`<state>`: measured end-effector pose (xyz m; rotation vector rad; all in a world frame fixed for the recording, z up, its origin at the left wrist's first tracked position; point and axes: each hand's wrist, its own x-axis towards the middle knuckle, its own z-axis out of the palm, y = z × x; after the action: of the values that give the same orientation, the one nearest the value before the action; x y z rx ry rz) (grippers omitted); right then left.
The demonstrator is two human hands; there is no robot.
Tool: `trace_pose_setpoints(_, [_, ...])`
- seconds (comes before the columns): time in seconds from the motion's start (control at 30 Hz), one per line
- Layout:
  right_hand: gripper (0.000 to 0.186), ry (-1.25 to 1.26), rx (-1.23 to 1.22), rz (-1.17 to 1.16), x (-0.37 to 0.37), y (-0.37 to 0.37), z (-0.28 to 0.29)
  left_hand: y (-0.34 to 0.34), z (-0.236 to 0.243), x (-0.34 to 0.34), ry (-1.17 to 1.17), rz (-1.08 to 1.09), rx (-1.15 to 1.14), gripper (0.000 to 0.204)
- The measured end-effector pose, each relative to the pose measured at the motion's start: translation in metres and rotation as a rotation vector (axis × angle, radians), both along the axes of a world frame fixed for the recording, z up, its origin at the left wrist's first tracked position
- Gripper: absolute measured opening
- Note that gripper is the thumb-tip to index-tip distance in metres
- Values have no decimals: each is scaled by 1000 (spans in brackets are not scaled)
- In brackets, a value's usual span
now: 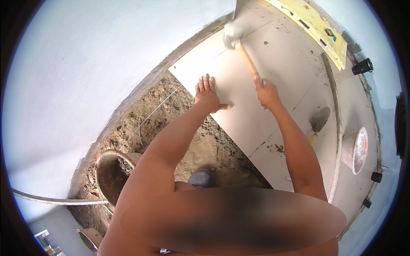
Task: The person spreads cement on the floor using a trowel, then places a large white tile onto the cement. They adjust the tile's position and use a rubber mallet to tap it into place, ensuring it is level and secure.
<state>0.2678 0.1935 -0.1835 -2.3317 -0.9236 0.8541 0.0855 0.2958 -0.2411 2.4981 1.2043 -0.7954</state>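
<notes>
My left hand [208, 94] lies with fingers apart on the edge of a pale floor tile [226, 102], where the tiled surface meets rough, sandy mortar [166, 91]. My right hand [266, 92] grips the wooden handle of a mallet [232, 36], whose whitish head is over the tiles at the top, slightly blurred; I cannot tell whether it touches them. A thin string [151, 114] runs across the mortar. A trowel [320, 118] with a wooden handle rests on the tiles beside my right forearm.
A white wall [81, 64] borders the left side. A bucket [113, 155] stands on the mortar at lower left, near a long bar [51, 197]. At right are a pinkish-white bucket [350, 149], a black cylinder [362, 67] and yellow boards [337, 51]. My boot [200, 178] is below.
</notes>
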Motion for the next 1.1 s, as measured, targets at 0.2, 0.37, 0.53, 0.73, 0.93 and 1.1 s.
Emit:
trace_pose_setpoints(0.2, [58,-312,667,110,-15,-22,-48,-6,11,10,-42,-21,11,136])
trace_pose_setpoints(0.37, [58,64,61,-29,-17,-1,6,-1,6,0,-11,5,-6,135])
trace_pose_setpoints(0.53, [60,-216,373,-5,2,-15,-57,-4,15,11,-24,-11,-25,133])
trace_pose_setpoints(0.73, [60,58,308,-166,-1,9,-6,12,-6,10,-28,50,23,131])
trace_pose_setpoints(0.93, [59,141,3,-203,21,17,-11,26,-8,35,-20,75,22,131])
trace_pose_setpoints(1.1, [61,-225,469,-203,48,29,-38,33,-6,47,-73,73,28,132])
